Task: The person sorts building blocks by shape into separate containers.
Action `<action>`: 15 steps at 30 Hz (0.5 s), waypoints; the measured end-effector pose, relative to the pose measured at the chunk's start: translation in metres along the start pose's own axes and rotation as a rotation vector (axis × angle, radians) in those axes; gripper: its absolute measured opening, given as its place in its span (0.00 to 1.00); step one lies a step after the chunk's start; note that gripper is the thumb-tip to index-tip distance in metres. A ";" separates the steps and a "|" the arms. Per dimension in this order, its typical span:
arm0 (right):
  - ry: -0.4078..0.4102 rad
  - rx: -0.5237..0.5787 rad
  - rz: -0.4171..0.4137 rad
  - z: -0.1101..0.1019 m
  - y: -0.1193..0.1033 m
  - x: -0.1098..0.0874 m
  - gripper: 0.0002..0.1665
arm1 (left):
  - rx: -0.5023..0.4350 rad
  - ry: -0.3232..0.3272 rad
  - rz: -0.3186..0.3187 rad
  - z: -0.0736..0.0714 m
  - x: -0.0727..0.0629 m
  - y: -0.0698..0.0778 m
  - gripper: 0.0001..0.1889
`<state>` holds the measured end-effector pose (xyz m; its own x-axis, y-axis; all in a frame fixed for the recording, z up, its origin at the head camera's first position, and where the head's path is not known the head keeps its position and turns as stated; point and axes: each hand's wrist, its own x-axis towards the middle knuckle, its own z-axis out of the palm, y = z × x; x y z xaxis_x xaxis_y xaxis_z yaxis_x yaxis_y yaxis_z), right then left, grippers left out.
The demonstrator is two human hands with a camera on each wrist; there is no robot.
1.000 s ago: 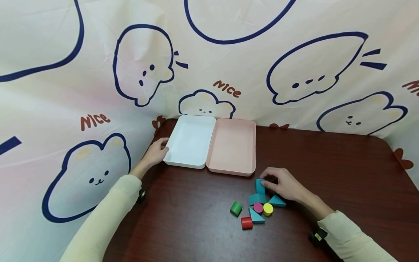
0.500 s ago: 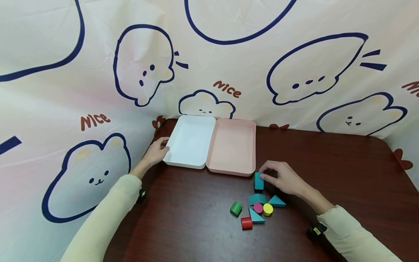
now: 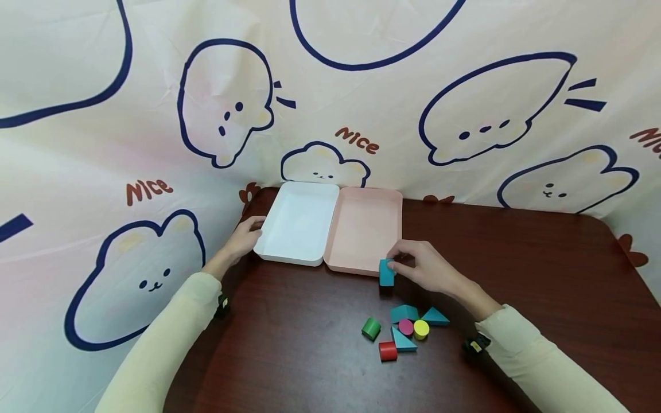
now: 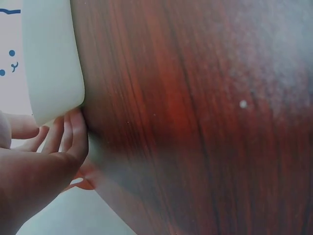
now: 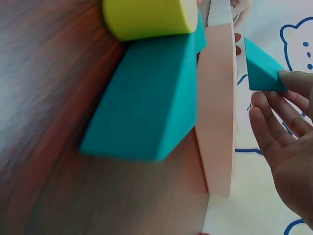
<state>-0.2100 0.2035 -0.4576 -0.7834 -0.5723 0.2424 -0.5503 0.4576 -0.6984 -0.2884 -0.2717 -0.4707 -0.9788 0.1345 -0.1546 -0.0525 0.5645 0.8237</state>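
Observation:
My right hand (image 3: 426,267) pinches a teal triangular prism block (image 3: 386,272) between thumb and fingers. That block hangs at the near right corner of the pink tray (image 3: 364,229), covering part of its front edge. In the right wrist view the prism (image 5: 262,68) shows a slanted face, and the other fingers hang below it. My left hand (image 3: 241,238) rests against the left wall of the white tray (image 3: 296,223). In the left wrist view its fingertips touch the tray wall (image 4: 54,58) low down, near the table.
Loose blocks lie in front of the trays: a green cylinder (image 3: 370,328), a red cylinder (image 3: 388,351), a magenta one (image 3: 405,327), a yellow one (image 3: 421,329) and several teal wedges (image 3: 435,316). A patterned cloth (image 3: 392,115) hangs behind the dark table (image 3: 516,269).
The right hand has lifted the teal prism off the table beside the other blocks and carried it left and away, to the pink tray's near corner. The left hand has barely moved.

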 end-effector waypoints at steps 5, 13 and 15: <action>-0.004 0.026 -0.019 0.008 -0.006 0.020 0.04 | -0.011 -0.024 -0.026 -0.001 -0.001 -0.002 0.28; 0.045 0.037 -0.018 0.014 -0.016 0.051 0.02 | -0.025 -0.065 -0.066 -0.001 -0.001 -0.001 0.29; 0.057 0.045 -0.016 0.015 -0.018 0.058 0.02 | -0.038 -0.077 -0.068 -0.002 0.001 -0.001 0.29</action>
<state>-0.2407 0.1516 -0.4413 -0.7908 -0.5388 0.2905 -0.5499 0.4169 -0.7238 -0.2898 -0.2736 -0.4707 -0.9548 0.1598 -0.2508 -0.1271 0.5430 0.8300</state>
